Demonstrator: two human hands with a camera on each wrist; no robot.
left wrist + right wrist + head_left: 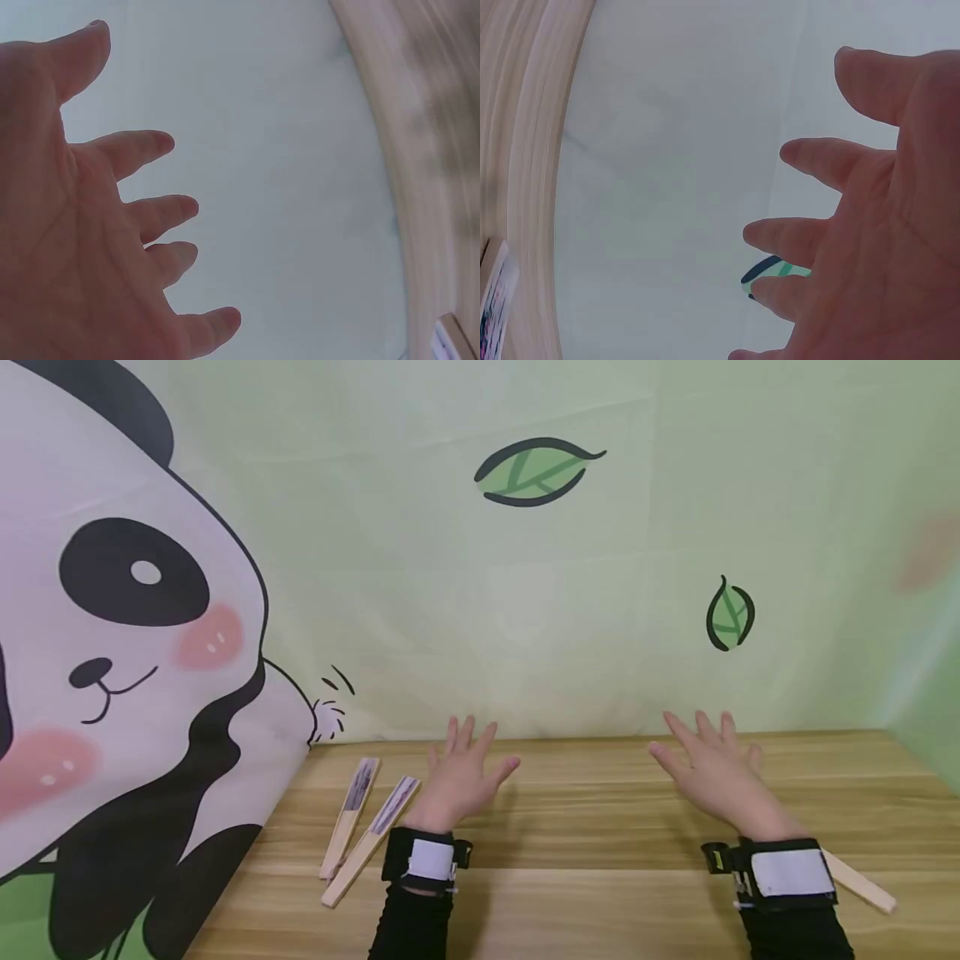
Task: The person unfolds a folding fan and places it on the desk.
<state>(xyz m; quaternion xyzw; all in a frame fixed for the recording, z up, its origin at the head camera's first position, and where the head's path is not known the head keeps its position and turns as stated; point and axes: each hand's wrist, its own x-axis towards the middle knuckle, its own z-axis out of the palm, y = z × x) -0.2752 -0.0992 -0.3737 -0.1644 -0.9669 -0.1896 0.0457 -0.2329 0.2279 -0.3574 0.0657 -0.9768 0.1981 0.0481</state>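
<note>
My left hand [461,781] is held over the table with its fingers spread, and nothing is in it. Just left of it lie two folded hand fans, one farther left [350,818] and one closer to the wrist [371,842], both with pale wooden sticks and printed leaves. My right hand [716,772] is likewise spread and holds nothing. A third folding fan [858,881] lies by the right wrist, which hides much of it. In the left wrist view, the palm [82,247] faces the camera, with a fan end [452,341] at the lower corner.
The wood-grain table [570,827] runs back to a pale green backdrop [420,568] printed with leaves and a large panda [135,693] at the left. Black straps with small cameras sit on both wrists [431,860].
</note>
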